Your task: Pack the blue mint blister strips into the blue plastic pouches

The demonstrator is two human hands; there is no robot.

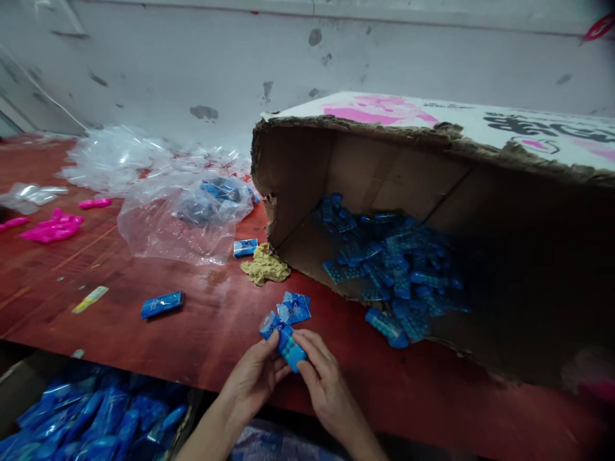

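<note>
**Blue piece being slid into its sleeve, at the worktop's near edge**

A small blue studded piece (291, 349) is pinched between both hands just above the near edge of the red worktop (202, 333). The left hand (254, 378) is closed on the printed blue wrapper (270, 324) at the piece's far end; the right hand (324, 378) is closed on the near end, thumb and forefinger on top. Whether the piece is already partly inside the wrapper cannot be told.

Judgement for the step: the wrapper mouth is best kept open with the left thumb, the piece kept in line with the sleeve and pushed from its tail, not squeezed at the sides.

- Below the edge, at left: a bin of filled blue packets (91, 416).
- Just beyond the hands: two loose wrappers (294, 308) flat on the worktop, within reach.
- Further left: a single packet (162, 304) and a yellow strip (90, 299).
- Mid-distance: a yellow rag (265, 266), a clear plastic bag (185, 221) with dark items inside, and pink parts (50, 227).
- Right: a torn cardboard box (384, 160) on its side, with unwrapped blue pieces (394, 269) spilling towards its mouth.
</note>
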